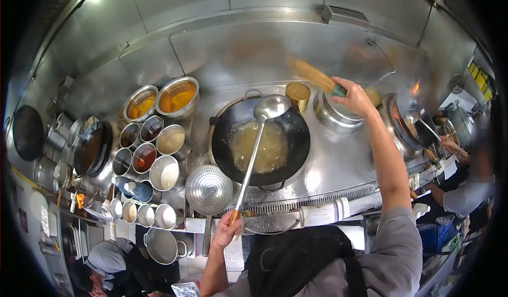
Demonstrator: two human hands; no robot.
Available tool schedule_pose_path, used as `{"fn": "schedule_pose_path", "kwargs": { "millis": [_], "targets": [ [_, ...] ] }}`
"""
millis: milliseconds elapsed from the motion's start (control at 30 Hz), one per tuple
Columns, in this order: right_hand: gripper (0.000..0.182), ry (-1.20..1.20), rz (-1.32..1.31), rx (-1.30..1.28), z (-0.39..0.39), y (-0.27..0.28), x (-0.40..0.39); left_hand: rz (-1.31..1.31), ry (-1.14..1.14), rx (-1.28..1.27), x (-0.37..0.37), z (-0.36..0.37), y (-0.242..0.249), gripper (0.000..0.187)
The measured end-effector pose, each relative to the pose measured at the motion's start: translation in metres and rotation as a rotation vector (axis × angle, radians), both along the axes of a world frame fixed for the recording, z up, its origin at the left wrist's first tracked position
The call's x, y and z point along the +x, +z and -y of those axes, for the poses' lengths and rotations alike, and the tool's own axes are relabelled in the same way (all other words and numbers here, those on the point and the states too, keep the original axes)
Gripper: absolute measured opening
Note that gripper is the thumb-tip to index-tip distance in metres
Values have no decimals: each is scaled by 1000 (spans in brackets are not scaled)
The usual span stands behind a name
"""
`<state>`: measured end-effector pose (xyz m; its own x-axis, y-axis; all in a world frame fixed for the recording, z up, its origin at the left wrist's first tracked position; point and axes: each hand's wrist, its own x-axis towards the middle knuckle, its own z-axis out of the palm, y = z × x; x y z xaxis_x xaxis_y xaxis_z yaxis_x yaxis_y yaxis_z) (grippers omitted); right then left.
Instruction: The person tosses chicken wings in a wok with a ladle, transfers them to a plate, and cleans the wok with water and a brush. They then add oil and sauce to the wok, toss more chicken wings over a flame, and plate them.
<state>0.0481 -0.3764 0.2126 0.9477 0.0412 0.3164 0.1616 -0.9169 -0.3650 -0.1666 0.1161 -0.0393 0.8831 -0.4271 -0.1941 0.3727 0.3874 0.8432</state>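
My left hand (227, 230) is closed round the wooden end of a long ladle (248, 175). The ladle's metal bowl is over the far rim of a black wok (293, 159), in which cloudy yellowish liquid (259, 144) bubbles. My right hand (353, 97), arm stretched out, grips a bamboo wok brush (312, 74) by its green-banded end. The bristle end points left and is blurred, above a gold tin (298, 96) and beside a steel pot (338, 114). A perforated strainer (209, 188) lies left of the wok, its handle toward me.
Two steel bowls of orange liquid (177, 97) stand at back left, with several sauce containers (164, 172) in front. A folded white cloth (325, 212) lies on the front rail. At right, a co-worker (465, 191) holds another ladle over a second wok (407, 119); another person (114, 260) is lower left.
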Motion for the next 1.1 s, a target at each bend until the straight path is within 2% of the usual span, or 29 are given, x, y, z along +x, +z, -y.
{"fn": "schedule_pose_path", "kwargs": {
  "millis": [33,100,133,167,233,267,300,333,400,433,500,533,567,633,733,800,867,933,967,1033,1067,1100],
  "targets": [
    [69,-7,5,-1,0,-5,-2,5,-7,-1,5,1,2,34],
    [69,210,179,-42,-8,-18,-13,-18,-29,-54,15,0,6,33],
    [66,73,-197,-271,-33,15,-37,-13,-45,-52,17,-2,7,33],
    [66,58,-190,-269,-27,21,-42,1,-34,-1,20,-4,9,38],
    [64,14,-297,-614,-14,33,-47,25,0,102,19,-8,10,49],
    [63,-68,-290,-576,-7,40,-53,32,-6,105,19,-8,9,49],
    [63,-75,-285,-575,-1,46,-60,125,56,249,18,-5,6,53],
    [64,-120,-147,-380,7,51,-67,216,117,392,18,-2,2,57],
    [69,-183,75,-40,9,61,-82,318,137,466,18,2,-8,58],
    [69,-190,73,-40,9,45,-81,412,163,541,16,6,-7,58],
    [69,-91,581,215,12,-9,-76,488,169,633,12,19,4,56],
    [69,-38,374,28,14,-20,-91,568,185,727,10,25,15,54],
    [69,-38,383,28,21,-23,-102,577,188,726,6,31,26,54],
    [68,-81,-375,-677,29,-15,-122,696,229,886,-3,41,49,52],
    [68,-85,-287,-676,77,3,-138,719,236,1040,-16,51,66,50],
    [68,-163,-41,-601,108,22,-142,818,279,1099,-23,59,67,50],
    [68,-125,165,-420,104,69,-160,921,295,1168,-31,69,68,49],
    [66,-169,217,-201,98,93,-174,975,281,1187,-43,80,67,48],
    [65,-178,253,-90,103,93,-177,971,256,1193,-50,87,70,48],
    [64,81,431,23,124,47,-166,953,195,1161,-63,104,75,50],
    [64,167,208,-238,144,25,-165,846,147,1156,-71,112,69,48],
    [64,173,190,-230,150,19,-175,828,138,1163,-81,117,47,48]
  ]
}}
